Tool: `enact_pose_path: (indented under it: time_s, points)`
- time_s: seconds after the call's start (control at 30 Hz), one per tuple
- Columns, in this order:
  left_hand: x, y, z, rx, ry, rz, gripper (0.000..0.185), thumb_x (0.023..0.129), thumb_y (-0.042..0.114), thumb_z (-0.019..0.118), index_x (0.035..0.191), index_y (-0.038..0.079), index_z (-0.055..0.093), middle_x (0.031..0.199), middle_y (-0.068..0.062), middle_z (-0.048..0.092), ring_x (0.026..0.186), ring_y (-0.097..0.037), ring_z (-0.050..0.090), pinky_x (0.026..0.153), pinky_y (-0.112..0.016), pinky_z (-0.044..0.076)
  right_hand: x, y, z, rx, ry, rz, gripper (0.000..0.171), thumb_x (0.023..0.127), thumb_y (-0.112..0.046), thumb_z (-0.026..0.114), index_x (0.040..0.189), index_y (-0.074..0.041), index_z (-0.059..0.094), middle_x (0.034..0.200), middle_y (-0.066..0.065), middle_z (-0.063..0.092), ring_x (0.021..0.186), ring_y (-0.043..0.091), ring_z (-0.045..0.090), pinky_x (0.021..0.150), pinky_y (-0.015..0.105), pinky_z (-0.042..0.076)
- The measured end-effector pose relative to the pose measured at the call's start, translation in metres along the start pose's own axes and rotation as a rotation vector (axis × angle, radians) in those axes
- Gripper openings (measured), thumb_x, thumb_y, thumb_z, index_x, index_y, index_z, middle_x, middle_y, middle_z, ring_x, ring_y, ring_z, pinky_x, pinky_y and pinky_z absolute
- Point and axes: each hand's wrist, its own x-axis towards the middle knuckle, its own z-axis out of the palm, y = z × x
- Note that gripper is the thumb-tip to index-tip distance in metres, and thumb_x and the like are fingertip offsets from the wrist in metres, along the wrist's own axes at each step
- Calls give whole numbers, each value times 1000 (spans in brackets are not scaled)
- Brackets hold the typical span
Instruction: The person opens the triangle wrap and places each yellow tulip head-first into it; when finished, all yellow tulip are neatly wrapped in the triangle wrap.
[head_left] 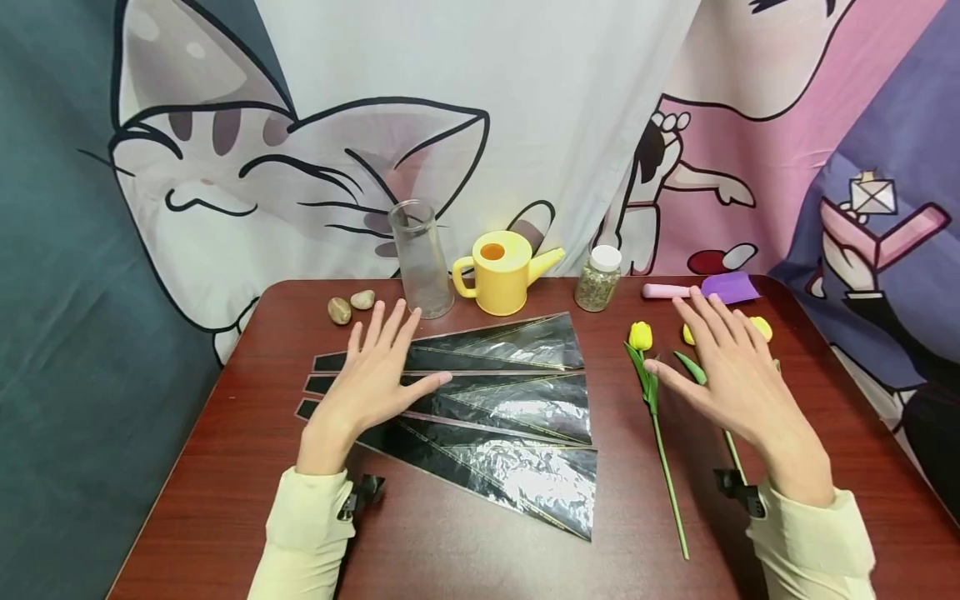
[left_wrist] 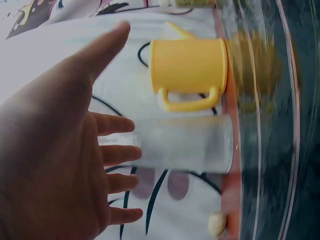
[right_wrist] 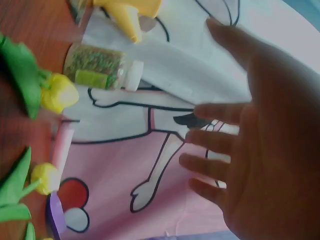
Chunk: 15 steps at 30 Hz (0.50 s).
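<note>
My left hand [head_left: 375,371] hovers flat, fingers spread, over the narrow ends of three black and clear cone-shaped wrapping sleeves [head_left: 510,408] fanned on the table. It holds nothing; the left wrist view shows its open palm [left_wrist: 60,160]. My right hand [head_left: 731,367] is spread flat above yellow artificial tulips [head_left: 641,336], partly hiding two of them; one long stem [head_left: 670,483] lies free to its left. The right wrist view shows that empty palm [right_wrist: 270,165] and tulip heads [right_wrist: 59,93].
Along the back of the dark red table [head_left: 225,517] stand a clear glass vase [head_left: 422,258], a yellow watering can [head_left: 501,271], a small jar with a white lid [head_left: 598,279], two pebbles [head_left: 348,306] and a pink-handled purple scoop [head_left: 705,288]. A cartoon cloth hangs behind.
</note>
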Motion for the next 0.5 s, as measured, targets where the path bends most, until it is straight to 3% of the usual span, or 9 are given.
enact_pose_path:
  time_s: [0.13, 0.27, 0.37, 0.5]
  points:
    - [22, 16, 13, 2, 4, 73, 87, 91, 67, 50, 157, 15, 25, 160, -11, 18, 148, -29, 1, 114, -56, 8, -6, -5, -2, 63, 39, 91, 84, 86, -46, 72, 152, -7, 35, 152, 19, 34, 135, 43, 33, 108, 61, 21]
    - [60, 40, 34, 8, 16, 185, 66, 96, 54, 54, 149, 16, 44, 150, -9, 39, 139, -30, 31, 108, -53, 29, -18, -9, 6, 104, 21, 218, 60, 88, -39, 72, 131, 0, 56, 121, 23, 58, 106, 42, 55, 86, 59, 42]
    - [90, 59, 52, 22, 11, 243, 49, 97, 44, 58, 137, 15, 59, 134, -7, 52, 122, -27, 46, 95, -46, 42, -30, -10, 16, 118, -65, 315, 40, 89, -35, 71, 111, -2, 67, 93, 14, 67, 82, 33, 61, 65, 49, 47]
    - [120, 81, 74, 55, -23, 268, 34, 97, 35, 63, 124, 15, 69, 116, -5, 60, 107, -25, 52, 85, -40, 46, -41, -13, 31, 143, -223, 410, 27, 88, -35, 72, 93, -9, 73, 73, 1, 65, 66, 22, 58, 52, 39, 41]
